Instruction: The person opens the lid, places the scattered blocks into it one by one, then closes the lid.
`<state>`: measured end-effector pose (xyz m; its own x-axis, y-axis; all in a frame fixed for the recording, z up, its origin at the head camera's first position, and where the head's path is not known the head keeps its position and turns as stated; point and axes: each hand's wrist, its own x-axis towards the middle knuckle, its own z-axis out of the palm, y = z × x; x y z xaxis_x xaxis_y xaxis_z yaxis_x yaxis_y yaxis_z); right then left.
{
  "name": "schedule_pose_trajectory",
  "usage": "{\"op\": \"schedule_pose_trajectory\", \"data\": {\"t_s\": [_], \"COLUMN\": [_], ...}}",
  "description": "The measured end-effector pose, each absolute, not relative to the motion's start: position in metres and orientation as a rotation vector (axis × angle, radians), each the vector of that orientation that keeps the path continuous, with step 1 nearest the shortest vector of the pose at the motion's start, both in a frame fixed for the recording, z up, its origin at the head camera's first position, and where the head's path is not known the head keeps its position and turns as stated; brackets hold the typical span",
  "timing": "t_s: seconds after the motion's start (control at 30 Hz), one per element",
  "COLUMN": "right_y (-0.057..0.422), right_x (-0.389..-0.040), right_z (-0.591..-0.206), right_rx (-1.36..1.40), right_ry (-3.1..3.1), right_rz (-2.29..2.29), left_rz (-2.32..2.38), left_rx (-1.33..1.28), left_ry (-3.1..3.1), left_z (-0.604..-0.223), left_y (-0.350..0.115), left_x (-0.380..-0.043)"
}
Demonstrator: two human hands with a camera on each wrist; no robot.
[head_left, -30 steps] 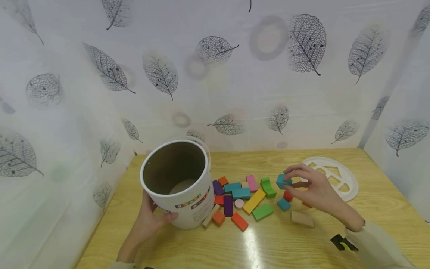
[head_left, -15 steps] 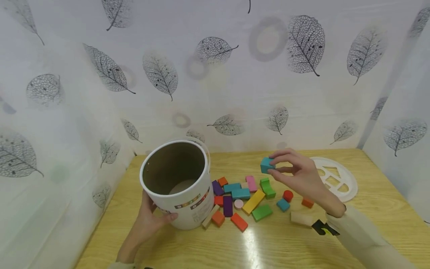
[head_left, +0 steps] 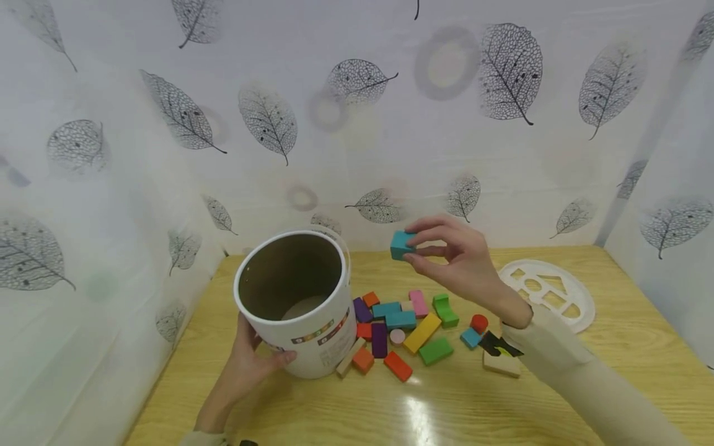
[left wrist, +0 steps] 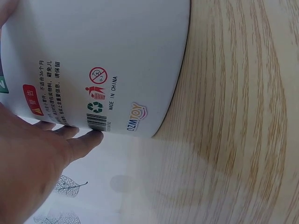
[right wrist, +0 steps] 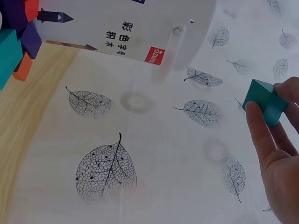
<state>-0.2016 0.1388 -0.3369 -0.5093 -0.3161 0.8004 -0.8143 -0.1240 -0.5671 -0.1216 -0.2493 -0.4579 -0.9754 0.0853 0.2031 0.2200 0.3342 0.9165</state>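
In the head view, my left hand grips a white bucket low on its side, thumb across the front. The bucket tilts slightly toward me, and its inside shows no blocks. The left wrist view shows my fingertips against the printed wall. My right hand pinches a blue block between thumb and fingers, raised above the table to the right of the bucket's rim. In the right wrist view, this block has an angular, wedge-like outline.
Several coloured blocks lie right of the bucket, among them a yellow block, a green block and a red block. A white shape-cutout lid rests at the right on the wooden table. A leaf-print curtain stands behind.
My right hand has carried the blue block left and upward, from over the right-hand blocks toward the bucket. The left hand and bucket have stayed in place.
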Motion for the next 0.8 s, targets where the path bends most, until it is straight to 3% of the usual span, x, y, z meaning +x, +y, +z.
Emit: {"op": "schedule_pose_trajectory", "data": {"t_s": [0.8], "right_y": [0.046], "right_x": [-0.23], "right_z": [-0.327], "right_rx": [1.525], "right_ry": [-1.756], "right_rz": [1.407], "left_rz": [-1.765], "left_rx": [-0.314], "left_ry": [-2.426], "left_z": [-0.462], "left_y": [-0.25], "left_x": [-0.123]}}
